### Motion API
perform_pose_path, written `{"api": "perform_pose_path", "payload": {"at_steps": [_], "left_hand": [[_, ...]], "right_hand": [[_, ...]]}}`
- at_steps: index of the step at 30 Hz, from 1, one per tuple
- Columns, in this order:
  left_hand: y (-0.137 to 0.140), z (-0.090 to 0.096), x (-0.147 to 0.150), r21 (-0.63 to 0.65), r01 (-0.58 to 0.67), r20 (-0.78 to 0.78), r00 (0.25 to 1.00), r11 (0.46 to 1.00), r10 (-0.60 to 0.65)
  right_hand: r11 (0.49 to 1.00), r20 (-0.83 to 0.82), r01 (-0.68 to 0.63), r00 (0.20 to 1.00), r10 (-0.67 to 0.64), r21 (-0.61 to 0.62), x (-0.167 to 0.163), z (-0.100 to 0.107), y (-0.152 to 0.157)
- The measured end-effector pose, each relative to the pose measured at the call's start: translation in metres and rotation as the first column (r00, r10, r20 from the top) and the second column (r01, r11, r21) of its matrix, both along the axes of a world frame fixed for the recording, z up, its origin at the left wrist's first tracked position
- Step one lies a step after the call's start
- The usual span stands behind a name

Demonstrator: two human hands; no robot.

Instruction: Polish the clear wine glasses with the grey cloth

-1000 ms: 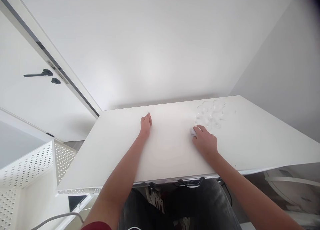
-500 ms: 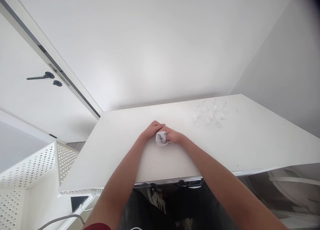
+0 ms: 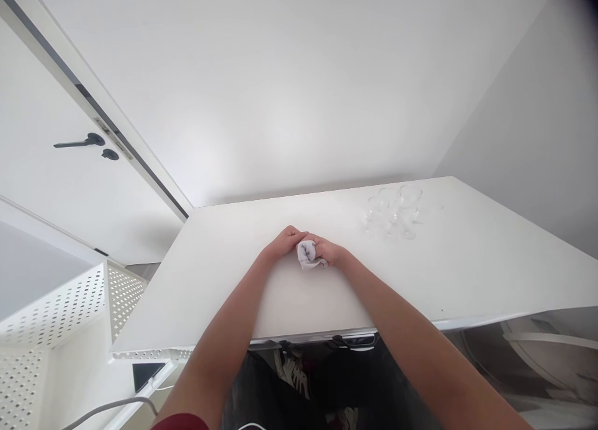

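Fingers of the right hand [image 3: 329,250] close around a crumpled white, grey-marked fabric piece [image 3: 307,255] between the worktop's [image 3: 374,293] near and far edges; those of the left hand [image 3: 284,242] curl alongside — any grip, I cannot tell. Two-handed handling seems underway — next calls for steady hold.
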State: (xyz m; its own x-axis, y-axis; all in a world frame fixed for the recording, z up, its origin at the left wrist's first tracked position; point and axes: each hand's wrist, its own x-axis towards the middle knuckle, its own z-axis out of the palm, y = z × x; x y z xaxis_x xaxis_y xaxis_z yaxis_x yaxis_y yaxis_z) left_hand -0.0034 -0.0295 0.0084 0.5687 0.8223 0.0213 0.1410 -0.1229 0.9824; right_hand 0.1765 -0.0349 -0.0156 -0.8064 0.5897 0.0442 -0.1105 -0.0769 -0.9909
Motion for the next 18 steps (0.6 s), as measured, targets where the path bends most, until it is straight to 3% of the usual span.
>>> {"api": "perform_pose_path", "payload": {"at_steps": [18], "left_hand": [[0.0007,-0.0016,0.0002,0.041,0.018,-0.015,1.000,0.999,-0.017]], "right_hand": [[1.000,-0.025,-0.010,1.000,0.009,-0.018,-0.0007,0.0036,-0.0019]]}}
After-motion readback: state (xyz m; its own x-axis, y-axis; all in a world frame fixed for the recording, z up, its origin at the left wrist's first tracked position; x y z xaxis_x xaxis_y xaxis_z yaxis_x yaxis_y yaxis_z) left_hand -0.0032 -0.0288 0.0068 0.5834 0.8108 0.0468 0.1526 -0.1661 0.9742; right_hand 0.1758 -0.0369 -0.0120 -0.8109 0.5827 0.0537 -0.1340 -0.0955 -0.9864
